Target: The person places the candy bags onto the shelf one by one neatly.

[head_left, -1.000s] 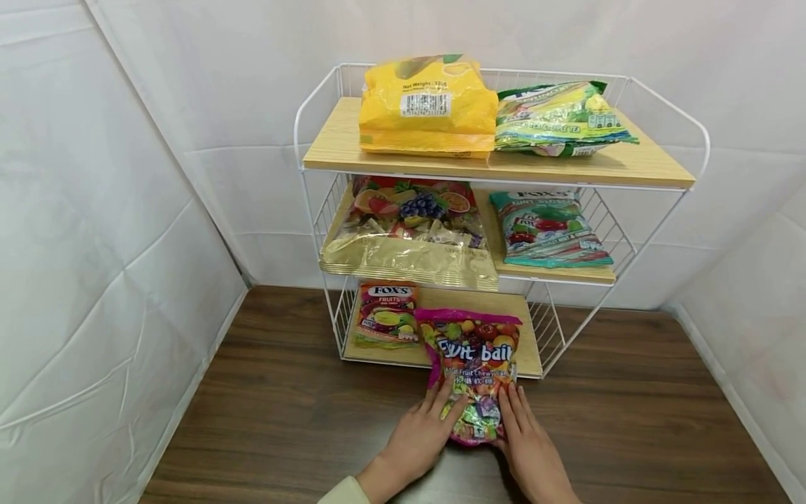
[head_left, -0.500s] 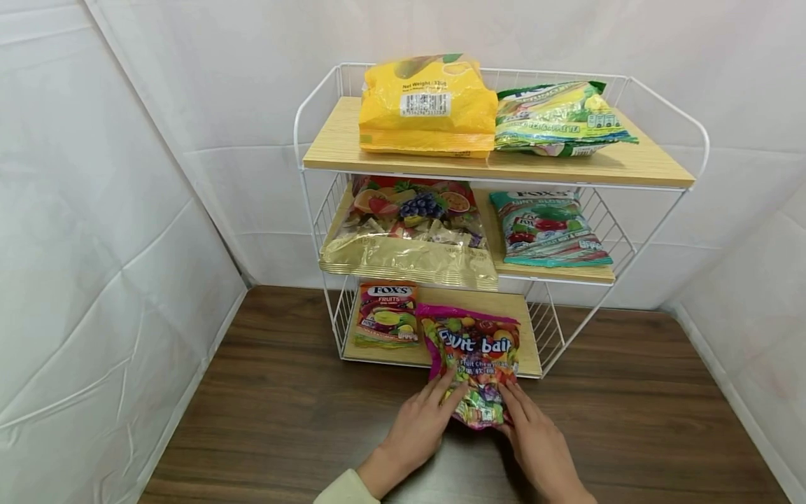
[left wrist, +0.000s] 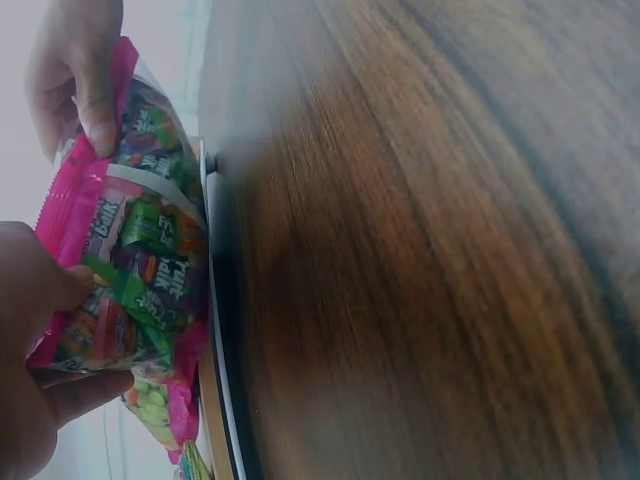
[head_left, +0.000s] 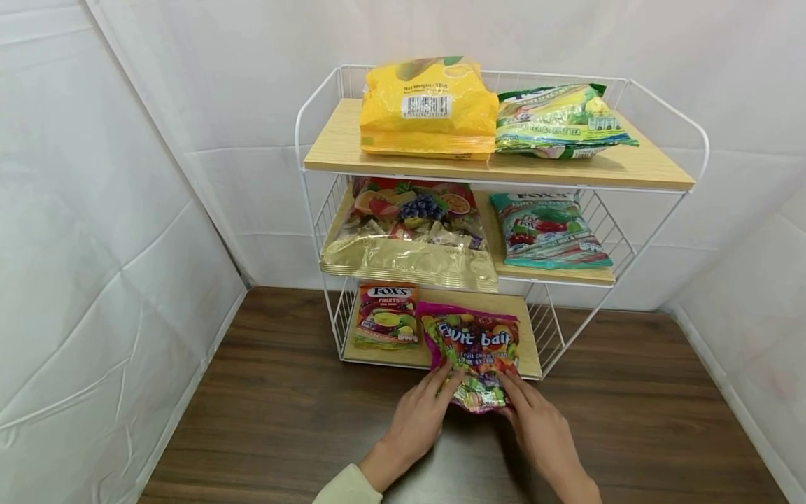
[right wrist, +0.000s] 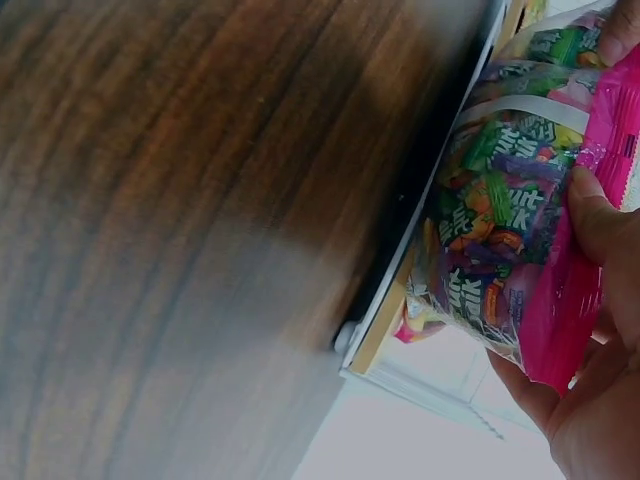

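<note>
A magenta-edged bag of fruit chewy candy (head_left: pixel 481 343) lies tilted, its far part over the lowest shelf and its near end out over the table. My left hand (head_left: pixel 415 420) grips the bag's near left corner, fingers on top. At the near right corner my right hand (head_left: pixel 544 430) holds it the same way. Both wrist views show thumbs on the pink end seal (left wrist: pixel 75 205) and fingers on the other face. Left of the bag, a red Fox's fruits bag (head_left: pixel 387 315) sits on the same shelf.
The white wire rack (head_left: pixel 305 210) has three wooden shelves. Yellow (head_left: pixel 428 108) and green (head_left: pixel 560 119) bags lie on top; a large gold-edged bag (head_left: pixel 409 255) and a teal Fox's bag (head_left: pixel 550 231) occupy the middle. Dark wooden table (head_left: pixel 283 413) lies in front.
The candy bag has moved away from me, deeper over the lowest shelf, and both hands have gone forward with it. The other bags stay where they were.
</note>
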A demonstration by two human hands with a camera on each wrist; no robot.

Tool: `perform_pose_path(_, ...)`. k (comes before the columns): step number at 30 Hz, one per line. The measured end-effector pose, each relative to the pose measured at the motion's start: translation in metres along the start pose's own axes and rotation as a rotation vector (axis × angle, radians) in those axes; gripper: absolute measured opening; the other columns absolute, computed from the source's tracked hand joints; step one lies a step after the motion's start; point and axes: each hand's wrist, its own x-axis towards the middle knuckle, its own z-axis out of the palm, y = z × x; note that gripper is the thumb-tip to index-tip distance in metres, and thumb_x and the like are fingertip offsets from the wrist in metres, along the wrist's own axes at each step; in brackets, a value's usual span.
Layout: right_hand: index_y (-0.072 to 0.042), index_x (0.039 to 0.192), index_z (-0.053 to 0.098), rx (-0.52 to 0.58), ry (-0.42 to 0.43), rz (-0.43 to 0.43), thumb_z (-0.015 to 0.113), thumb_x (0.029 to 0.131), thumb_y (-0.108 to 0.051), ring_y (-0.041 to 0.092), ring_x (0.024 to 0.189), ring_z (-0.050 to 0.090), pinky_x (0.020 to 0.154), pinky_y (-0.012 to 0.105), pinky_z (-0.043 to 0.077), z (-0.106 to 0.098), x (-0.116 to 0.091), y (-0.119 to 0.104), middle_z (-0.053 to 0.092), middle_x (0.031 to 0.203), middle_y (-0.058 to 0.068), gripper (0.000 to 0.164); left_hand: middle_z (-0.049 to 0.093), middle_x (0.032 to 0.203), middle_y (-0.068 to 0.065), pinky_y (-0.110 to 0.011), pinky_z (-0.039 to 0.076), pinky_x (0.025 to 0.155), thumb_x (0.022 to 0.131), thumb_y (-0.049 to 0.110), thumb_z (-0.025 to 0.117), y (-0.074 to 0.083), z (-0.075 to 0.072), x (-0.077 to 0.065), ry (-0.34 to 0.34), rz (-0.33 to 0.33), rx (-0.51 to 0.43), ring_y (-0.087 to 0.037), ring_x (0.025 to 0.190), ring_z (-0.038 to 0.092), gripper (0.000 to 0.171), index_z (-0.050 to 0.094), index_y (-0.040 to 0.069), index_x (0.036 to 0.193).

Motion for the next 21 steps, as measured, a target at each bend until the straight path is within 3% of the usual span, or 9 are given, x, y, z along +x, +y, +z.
perform_pose_path(10, -0.01, 0.129, 0.06, -0.018, 0.014, -0.011, 0.075, 0.078, -0.008, 0.033, 0.095, 0.064, 0.064, 0.049, 0.054, -0.004, 0.01, 0.007, 0.062, 0.122, 0.012, 0.054, 0.056, 0.13, -0.014, -0.034, 0.055, 0.076, 0.082, -0.007, 0.067, -0.002, 0.001, 0.006, 0.017, -0.023, -0.05, -0.027, 0.115, 0.057, 0.064, 0.045, 0.007, 0.141)
perform_pose_path(15, -0.01, 0.128, 0.061, -0.023, 0.024, -0.008, 0.076, 0.077, -0.009, 0.033, 0.094, 0.064, 0.062, 0.049, 0.053, -0.004, 0.013, 0.008, 0.064, 0.12, 0.011, 0.052, 0.056, 0.13, -0.015, -0.034, 0.054, 0.078, 0.085, -0.007, 0.064, -0.001, -0.001, 0.01, -0.012, -0.043, -0.076, -0.028, 0.116, 0.057, 0.059, 0.046, 0.007, 0.14)
perform_pose_path(21, -0.013, 0.129, 0.061, -0.022, 0.044, 0.031, 0.075, 0.079, -0.011, 0.035, 0.093, 0.065, 0.057, 0.05, 0.053, -0.003, 0.015, 0.009, 0.063, 0.119, 0.014, 0.052, 0.055, 0.131, -0.015, -0.034, 0.054, 0.082, 0.081, -0.009, 0.067, 0.0, -0.003, 0.016, -0.057, -0.043, -0.045, -0.029, 0.116, 0.056, 0.067, 0.043, 0.006, 0.142)
